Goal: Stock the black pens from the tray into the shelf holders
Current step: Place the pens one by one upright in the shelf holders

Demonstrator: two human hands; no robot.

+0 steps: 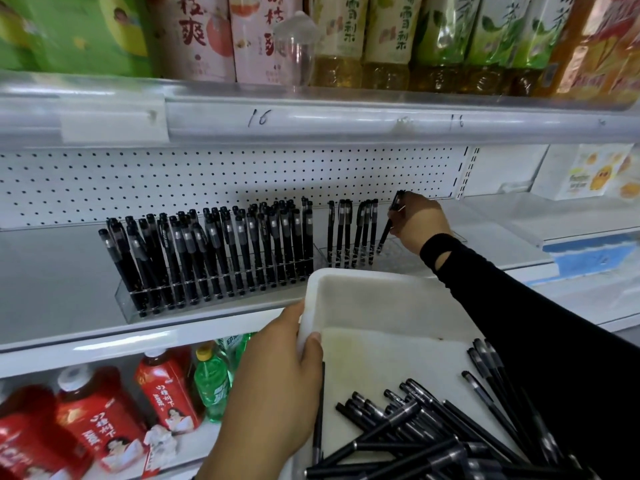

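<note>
Head view: shelf (52,271) at mid-frame.
Right hand (419,220): pinches a tilted pen (388,226), tip in right holder (405,258), right of centre.
Left hand (280,375): grips tray (363,276) rim, lower centre.
Loose pens (433,434): heaped in tray, lower right.
Left holder (128,306): packed with pens.

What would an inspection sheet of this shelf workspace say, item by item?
Surface: white shelf with a pegboard behind.
Job's things: left holder packed with black pens; right holder with a few standing pens at its left end; white tray with loose pens heaped in it.
Clutter: clear plastic container among the upper bottles.
Hands: right hand pinches a pen, tip down at the right holder; left hand grips the white tray's rim.
Cables: nothing seen.
Surroundings: drink bottles above and red bottles below.
</note>
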